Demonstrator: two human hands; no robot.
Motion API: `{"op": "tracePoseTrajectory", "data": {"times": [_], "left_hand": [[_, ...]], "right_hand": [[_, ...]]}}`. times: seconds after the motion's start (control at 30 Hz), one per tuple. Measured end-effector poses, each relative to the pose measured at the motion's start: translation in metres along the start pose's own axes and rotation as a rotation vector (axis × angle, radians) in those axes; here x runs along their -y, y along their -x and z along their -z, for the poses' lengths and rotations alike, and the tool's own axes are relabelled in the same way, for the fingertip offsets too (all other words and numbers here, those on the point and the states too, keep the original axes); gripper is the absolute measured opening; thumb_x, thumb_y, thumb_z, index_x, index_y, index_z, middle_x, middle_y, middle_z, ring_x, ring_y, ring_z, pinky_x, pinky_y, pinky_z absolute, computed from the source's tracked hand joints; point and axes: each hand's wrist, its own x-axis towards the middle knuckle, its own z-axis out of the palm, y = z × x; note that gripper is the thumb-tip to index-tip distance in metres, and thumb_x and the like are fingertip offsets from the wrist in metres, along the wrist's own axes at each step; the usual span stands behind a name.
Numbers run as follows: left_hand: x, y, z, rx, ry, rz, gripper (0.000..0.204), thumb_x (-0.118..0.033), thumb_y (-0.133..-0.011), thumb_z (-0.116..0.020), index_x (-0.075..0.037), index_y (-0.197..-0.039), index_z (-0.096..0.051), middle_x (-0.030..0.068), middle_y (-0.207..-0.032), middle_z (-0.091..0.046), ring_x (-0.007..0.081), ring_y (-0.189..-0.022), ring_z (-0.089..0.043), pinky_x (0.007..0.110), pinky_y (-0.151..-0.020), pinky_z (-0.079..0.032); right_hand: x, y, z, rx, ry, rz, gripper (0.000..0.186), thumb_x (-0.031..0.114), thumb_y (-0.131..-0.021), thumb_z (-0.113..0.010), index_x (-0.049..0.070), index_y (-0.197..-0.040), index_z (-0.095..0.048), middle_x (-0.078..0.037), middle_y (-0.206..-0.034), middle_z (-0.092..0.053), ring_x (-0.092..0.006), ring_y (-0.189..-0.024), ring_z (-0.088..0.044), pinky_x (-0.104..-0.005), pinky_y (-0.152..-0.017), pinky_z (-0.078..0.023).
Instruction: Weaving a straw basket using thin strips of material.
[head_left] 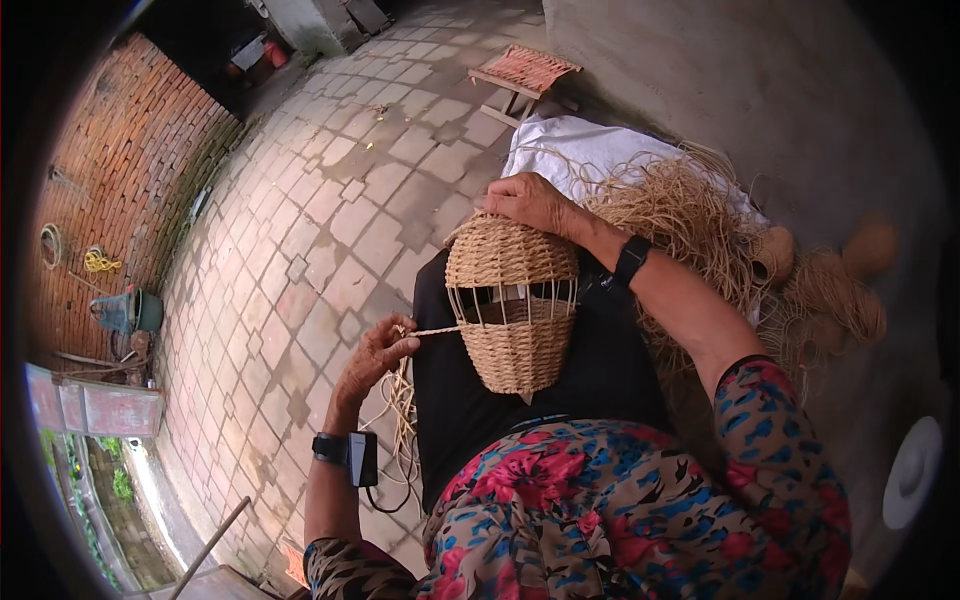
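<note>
A tan woven basket [512,258] lies across my lap on a black cloth [440,430]. Between its two woven parts runs an open band where bare upright stakes show. My right hand [530,200] grips the basket's far rim, fingers bent over the edge. Off to the basket's left, my left hand [378,350] pinches a twisted cord [435,331], which stretches taut to the basket's side just below the open band. Loose cord strands [402,400] hang beneath my left hand.
A big tangle of tan cord [670,215] lies on a white cloth [590,150] to the right, with cord bundles [835,290] beyond. A low stool [525,70] stands at the far side. Paving [330,220] spreads left toward a brick wall [120,160].
</note>
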Motion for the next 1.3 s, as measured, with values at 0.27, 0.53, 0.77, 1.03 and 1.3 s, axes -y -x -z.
{"op": "tracePoseTrajectory", "data": {"times": [0.27, 0.53, 0.77, 1.03, 1.3], "left_hand": [[0.005, 0.087, 0.069, -0.646, -0.788, -0.221, 0.008, 0.004, -0.085, -0.051, 0.000, -0.092, -0.050, 0.0185, -0.075, -0.060, 0.0364, -0.067, -0.061, 0.043, -0.062, -0.048], [-0.097, 0.141, 0.030, -0.533, -0.466, -0.331, 0.009, 0.000, -0.080, -0.068, 0.000, -0.089, -0.068, 0.0081, -0.078, -0.058, 0.0194, -0.072, -0.063, 0.030, -0.063, -0.049], [-0.063, 0.025, -0.045, -0.063, 0.494, -0.281, 0.014, -0.009, -0.086, -0.069, -0.001, -0.096, -0.064, 0.0031, -0.081, -0.063, 0.0105, -0.069, -0.061, 0.025, -0.063, -0.051], [-0.062, -0.021, -0.091, -0.469, -0.247, -0.612, 0.017, -0.004, -0.080, -0.065, -0.004, -0.095, -0.058, 0.0099, -0.080, -0.060, 0.0235, -0.061, -0.060, 0.035, -0.058, -0.049], [-0.090, -0.001, -0.103, -0.525, -0.607, -0.599, 0.023, -0.001, -0.080, -0.057, -0.007, -0.102, -0.053, 0.0164, -0.078, -0.062, 0.0375, -0.069, -0.063, 0.045, -0.059, -0.050]], "right_hand": [[0.009, 0.010, 0.009, -0.016, 0.018, 0.078, 0.038, 0.034, -0.091, -0.058, -0.002, -0.078, -0.061, -0.010, -0.065, -0.057, -0.0161, -0.061, -0.050, -0.0320, -0.063, -0.045], [0.032, 0.040, 0.029, -0.046, -0.268, -0.011, 0.036, 0.032, -0.092, -0.056, 0.000, -0.076, -0.055, 0.000, -0.066, -0.049, -0.0080, -0.066, -0.045, -0.0259, -0.063, -0.040], [0.037, 0.047, 0.029, -0.002, -0.348, -0.070, 0.027, 0.028, -0.089, -0.058, 0.004, -0.076, -0.057, 0.006, -0.072, -0.051, -0.0036, -0.068, -0.043, -0.0212, -0.063, -0.038], [0.033, 0.047, 0.034, -0.049, -0.228, -0.006, 0.036, 0.031, -0.091, -0.057, -0.002, -0.077, -0.058, 0.002, -0.070, -0.054, -0.0072, -0.067, -0.046, -0.0250, -0.061, -0.040], [0.057, 0.009, 0.043, 0.198, 0.009, -0.075, 0.047, 0.041, -0.094, -0.053, -0.003, -0.085, -0.065, -0.009, -0.074, -0.063, -0.0151, -0.072, -0.056, -0.0325, -0.070, -0.046]]}}
